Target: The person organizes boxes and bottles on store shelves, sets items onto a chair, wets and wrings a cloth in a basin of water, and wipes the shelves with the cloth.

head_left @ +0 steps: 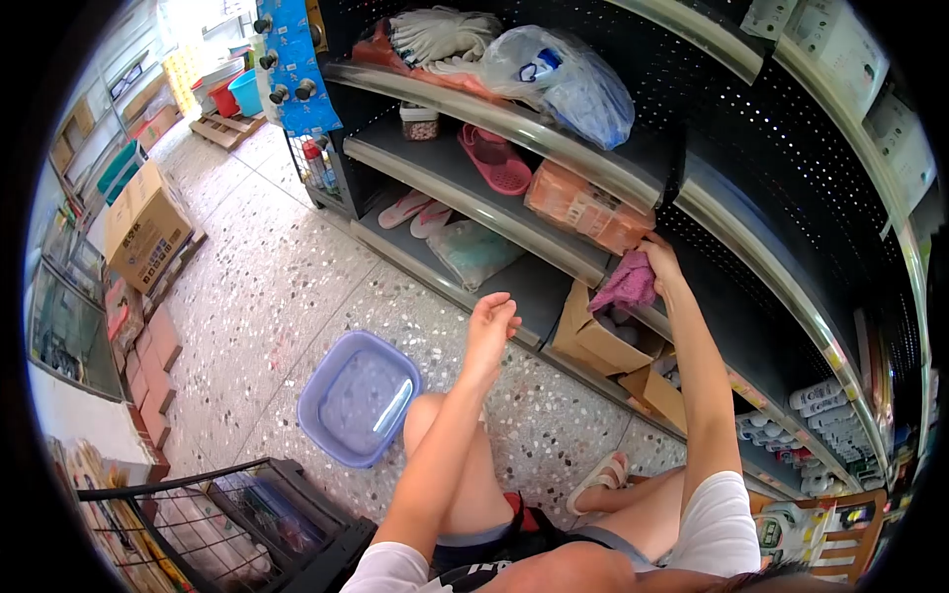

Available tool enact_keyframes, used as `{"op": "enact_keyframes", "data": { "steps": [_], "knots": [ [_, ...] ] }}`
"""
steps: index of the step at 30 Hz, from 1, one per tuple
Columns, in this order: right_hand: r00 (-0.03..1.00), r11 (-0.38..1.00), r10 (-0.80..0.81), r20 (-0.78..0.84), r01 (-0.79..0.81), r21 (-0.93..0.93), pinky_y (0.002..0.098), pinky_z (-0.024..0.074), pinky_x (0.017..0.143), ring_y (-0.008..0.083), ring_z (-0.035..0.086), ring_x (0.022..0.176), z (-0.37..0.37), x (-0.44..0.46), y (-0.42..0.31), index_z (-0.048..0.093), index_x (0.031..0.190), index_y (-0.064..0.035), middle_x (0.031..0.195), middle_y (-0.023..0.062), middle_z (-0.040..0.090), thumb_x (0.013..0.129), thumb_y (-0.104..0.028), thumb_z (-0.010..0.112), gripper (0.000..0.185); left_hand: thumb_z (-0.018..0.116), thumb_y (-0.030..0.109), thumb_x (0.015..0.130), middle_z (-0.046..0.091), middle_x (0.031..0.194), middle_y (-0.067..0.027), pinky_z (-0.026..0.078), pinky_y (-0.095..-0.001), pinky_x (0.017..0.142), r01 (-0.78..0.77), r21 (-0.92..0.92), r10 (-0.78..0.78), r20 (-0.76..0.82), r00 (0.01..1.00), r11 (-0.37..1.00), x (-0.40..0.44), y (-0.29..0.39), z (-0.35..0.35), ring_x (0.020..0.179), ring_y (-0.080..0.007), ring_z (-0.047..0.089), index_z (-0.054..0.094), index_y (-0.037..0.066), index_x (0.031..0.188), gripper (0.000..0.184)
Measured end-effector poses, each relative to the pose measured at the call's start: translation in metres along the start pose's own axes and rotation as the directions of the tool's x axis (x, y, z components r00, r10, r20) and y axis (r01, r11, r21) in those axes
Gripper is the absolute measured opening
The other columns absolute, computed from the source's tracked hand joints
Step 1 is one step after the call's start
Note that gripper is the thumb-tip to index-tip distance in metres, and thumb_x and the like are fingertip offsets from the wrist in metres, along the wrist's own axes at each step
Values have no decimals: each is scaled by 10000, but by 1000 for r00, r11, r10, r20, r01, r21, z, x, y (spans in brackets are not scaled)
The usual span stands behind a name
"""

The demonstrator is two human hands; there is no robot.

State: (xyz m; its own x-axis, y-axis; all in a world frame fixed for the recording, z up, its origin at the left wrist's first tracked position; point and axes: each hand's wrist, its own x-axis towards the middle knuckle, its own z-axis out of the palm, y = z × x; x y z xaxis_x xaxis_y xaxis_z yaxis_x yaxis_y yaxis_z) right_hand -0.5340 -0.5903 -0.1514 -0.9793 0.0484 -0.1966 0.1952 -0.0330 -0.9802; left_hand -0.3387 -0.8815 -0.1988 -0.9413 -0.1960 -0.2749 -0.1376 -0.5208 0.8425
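My right hand [660, 265] grips a purplish-pink cloth [628, 283] at the edge of the middle shelf. The cloth hangs just above an open cardboard box [605, 334] on the bottom shelf. Close behind that hand lies an orange plastic-wrapped pack [590, 206]. My left hand [491, 331] is raised in front of the bottom shelf, fingers loosely curled and apart, with nothing visible in it. Below and to its left, a purple basin [359, 397] with water in it stands on the speckled floor.
Pink slippers [496, 160], flip-flops [415, 211] and a clear plastic bag [473, 252] lie on the shelves. White gloves [445, 38] and a bagged bundle [563, 79] sit higher up. A black wire basket [217, 529] is at lower left; a large carton [148, 227] stands further back.
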Motion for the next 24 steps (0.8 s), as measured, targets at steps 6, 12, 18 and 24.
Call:
{"op": "enact_keyframes", "data": {
  "steps": [6, 12, 18, 24],
  "knots": [
    [999, 999, -41, 10, 42, -19, 317, 539, 681, 216, 661, 775, 5, 10, 9, 554, 1249, -1, 942, 123, 670, 826, 28, 499, 427, 618, 181, 952, 611, 1009, -23, 461, -238, 707, 9, -28, -9, 7, 1000, 1000, -5, 8, 4, 835, -104, 608, 552, 35, 1190, 287],
    [999, 998, -32, 34, 34, -49, 319, 533, 653, 210, 665, 754, 12, 12, 4, 511, 1296, 11, 968, 127, 678, 802, 40, 548, 496, 644, 193, 926, 628, 1013, -15, 478, -257, 728, 4, -13, -4, 29, 1000, 1000, -2, 0, -1, 865, -116, 630, 574, 75, 1184, 292],
    [992, 975, -91, 92, 107, -195, 284, 512, 707, 196, 647, 849, 44, 3, 0, 548, 1257, -18, 1049, 114, 668, 777, 15, 569, 481, 647, 204, 927, 630, 1012, -19, 479, -256, 726, 13, 9, -13, 43, 999, 1000, -1, -3, 1, 862, -117, 631, 572, 74, 1193, 306],
    [976, 892, -110, 189, 181, -414, 300, 420, 996, 260, 489, 1279, 79, 11, -5, 438, 1432, -16, 1433, 193, 479, 776, -37, 569, 670, 618, 183, 952, 618, 1018, -29, 463, -246, 702, 6, -7, -5, 32, 999, 1000, -3, 0, 3, 844, -115, 615, 563, 37, 1189, 284]
  ]
}}
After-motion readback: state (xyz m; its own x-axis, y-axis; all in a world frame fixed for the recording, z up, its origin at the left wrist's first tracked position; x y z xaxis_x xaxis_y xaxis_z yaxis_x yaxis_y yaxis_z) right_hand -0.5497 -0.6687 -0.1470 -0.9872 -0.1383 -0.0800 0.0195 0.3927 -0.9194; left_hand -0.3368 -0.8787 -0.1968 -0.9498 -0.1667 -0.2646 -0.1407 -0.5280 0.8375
